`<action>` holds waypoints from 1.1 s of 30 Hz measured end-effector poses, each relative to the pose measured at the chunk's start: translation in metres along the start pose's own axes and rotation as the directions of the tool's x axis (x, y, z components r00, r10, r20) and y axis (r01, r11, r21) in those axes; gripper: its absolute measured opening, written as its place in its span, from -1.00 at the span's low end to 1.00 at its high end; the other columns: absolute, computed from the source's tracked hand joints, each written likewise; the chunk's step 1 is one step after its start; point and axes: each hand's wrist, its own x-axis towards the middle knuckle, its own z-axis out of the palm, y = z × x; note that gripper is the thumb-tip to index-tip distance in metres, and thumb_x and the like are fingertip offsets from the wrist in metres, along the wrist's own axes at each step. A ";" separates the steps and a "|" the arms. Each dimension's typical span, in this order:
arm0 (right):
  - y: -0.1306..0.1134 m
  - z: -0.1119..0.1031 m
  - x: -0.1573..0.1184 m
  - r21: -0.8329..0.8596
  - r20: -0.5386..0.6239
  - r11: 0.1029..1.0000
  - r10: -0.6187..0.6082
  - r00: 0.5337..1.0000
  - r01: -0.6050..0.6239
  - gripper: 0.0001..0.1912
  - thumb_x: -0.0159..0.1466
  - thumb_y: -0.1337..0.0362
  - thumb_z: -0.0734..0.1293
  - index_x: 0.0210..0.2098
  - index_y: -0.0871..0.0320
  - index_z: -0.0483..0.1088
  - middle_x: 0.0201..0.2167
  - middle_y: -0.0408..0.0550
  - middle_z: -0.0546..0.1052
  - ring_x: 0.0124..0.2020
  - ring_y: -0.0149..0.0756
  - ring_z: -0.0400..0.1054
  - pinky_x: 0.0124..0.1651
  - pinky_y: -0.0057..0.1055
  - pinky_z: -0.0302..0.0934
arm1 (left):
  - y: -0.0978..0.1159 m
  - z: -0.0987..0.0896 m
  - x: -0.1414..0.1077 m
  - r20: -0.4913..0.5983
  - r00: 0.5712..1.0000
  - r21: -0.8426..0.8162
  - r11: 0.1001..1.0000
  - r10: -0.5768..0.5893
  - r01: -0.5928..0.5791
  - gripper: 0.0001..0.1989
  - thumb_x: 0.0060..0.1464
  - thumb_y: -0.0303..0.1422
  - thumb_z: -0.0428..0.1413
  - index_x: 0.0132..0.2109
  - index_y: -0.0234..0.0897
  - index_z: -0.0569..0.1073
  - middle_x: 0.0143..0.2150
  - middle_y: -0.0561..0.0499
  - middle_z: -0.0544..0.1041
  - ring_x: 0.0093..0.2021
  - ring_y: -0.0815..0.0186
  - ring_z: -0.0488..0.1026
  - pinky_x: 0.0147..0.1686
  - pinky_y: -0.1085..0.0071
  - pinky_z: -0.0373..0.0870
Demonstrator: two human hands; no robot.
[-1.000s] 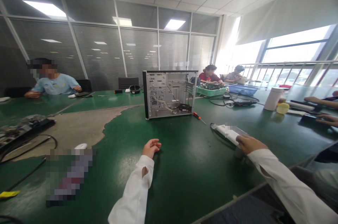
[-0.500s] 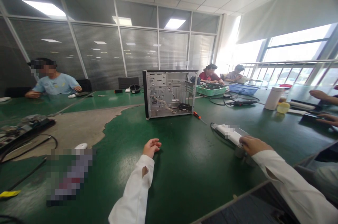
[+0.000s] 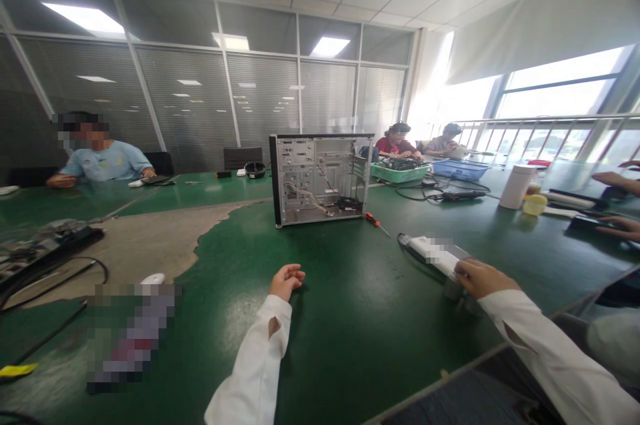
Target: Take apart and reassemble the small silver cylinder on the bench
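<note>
My left hand [image 3: 287, 280] rests on the green table [image 3: 340, 318], fingers loosely curled and slightly apart, with nothing in it. To the right, my right hand [image 3: 484, 278] is on a small grey cylindrical object [image 3: 453, 287], its fingers bent round the top. Just beyond that hand lies a long white and grey item [image 3: 433, 253] with a dark cable end. An open computer case [image 3: 323, 178] stands upright past both hands, cables and a dark part inside it. Beside its lower right corner is an orange and black screwdriver [image 3: 373, 219].
Green [image 3: 400, 173] and blue [image 3: 460, 169] baskets stand farther back, near a white bottle [image 3: 517, 186]. A dark tray of parts [image 3: 50, 248] and cables are at left, beside a white mouse [image 3: 153, 279]. A dark panel [image 3: 500, 391] lies at the lower right. Several people sit around.
Both my hands stay almost where they were. The hand of the person at far left has lowered to the table, and a person's hand at the right edge has shifted slightly.
</note>
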 end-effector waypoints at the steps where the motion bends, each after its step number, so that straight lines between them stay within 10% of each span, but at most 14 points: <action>1: 0.002 0.001 -0.001 0.007 0.032 1.000 -0.026 0.999 0.026 -0.83 0.04 0.23 0.19 -0.54 0.10 0.39 -0.42 -0.06 0.44 -0.46 -0.31 0.33 -0.41 -0.40 0.18 | 0.000 0.000 0.000 0.002 1.000 -0.002 1.000 0.002 -0.002 -0.70 -0.35 -0.65 -0.01 -0.35 -0.35 0.38 -0.51 0.00 0.48 -0.43 0.36 0.43 -0.46 0.49 0.33; 4: 0.007 0.006 -0.006 -0.021 0.085 0.999 -0.048 0.995 0.050 -0.74 0.08 0.18 0.13 -0.43 0.09 0.42 -0.33 -0.02 0.45 -0.35 -0.25 0.34 -0.33 -0.37 0.21 | 0.000 0.000 0.000 0.001 1.000 0.001 1.000 0.004 -0.004 -0.70 -0.36 -0.64 -0.01 -0.35 -0.35 0.38 -0.51 0.00 0.47 -0.42 0.36 0.42 -0.46 0.48 0.33; 15: -0.003 0.023 -0.044 -0.089 -0.321 0.996 0.001 0.947 -0.031 -0.58 0.10 0.16 0.08 -0.09 0.20 0.23 -0.13 0.08 0.34 -0.14 -0.10 0.25 -0.11 -0.20 0.15 | 0.003 0.000 -0.003 0.013 1.000 -0.005 1.000 0.001 -0.001 -0.70 -0.35 -0.63 -0.01 -0.35 -0.35 0.37 -0.49 0.00 0.47 -0.42 0.37 0.42 -0.45 0.49 0.32; 26: -0.005 0.028 -0.067 0.206 -0.239 0.970 0.177 0.955 -0.128 -0.44 0.06 0.10 0.12 0.02 0.16 0.00 -0.22 0.10 0.36 -0.25 -0.08 0.33 -0.26 -0.23 0.24 | 0.002 0.000 -0.003 -0.003 1.000 0.009 1.000 -0.001 0.001 -0.71 -0.34 -0.64 -0.01 -0.36 -0.34 0.38 -0.51 0.00 0.48 -0.42 0.36 0.43 -0.45 0.48 0.33; 33: -0.062 0.022 -0.076 0.327 -0.284 0.945 0.114 0.952 -0.016 -0.52 0.09 0.09 0.12 -0.02 0.11 0.09 -0.20 0.01 0.38 -0.33 -0.26 0.35 -0.24 -0.34 0.25 | -0.001 0.000 -0.001 -0.008 1.000 0.005 1.000 0.014 -0.014 -0.71 -0.35 -0.63 -0.01 -0.36 -0.34 0.38 -0.51 0.00 0.47 -0.43 0.36 0.42 -0.46 0.48 0.32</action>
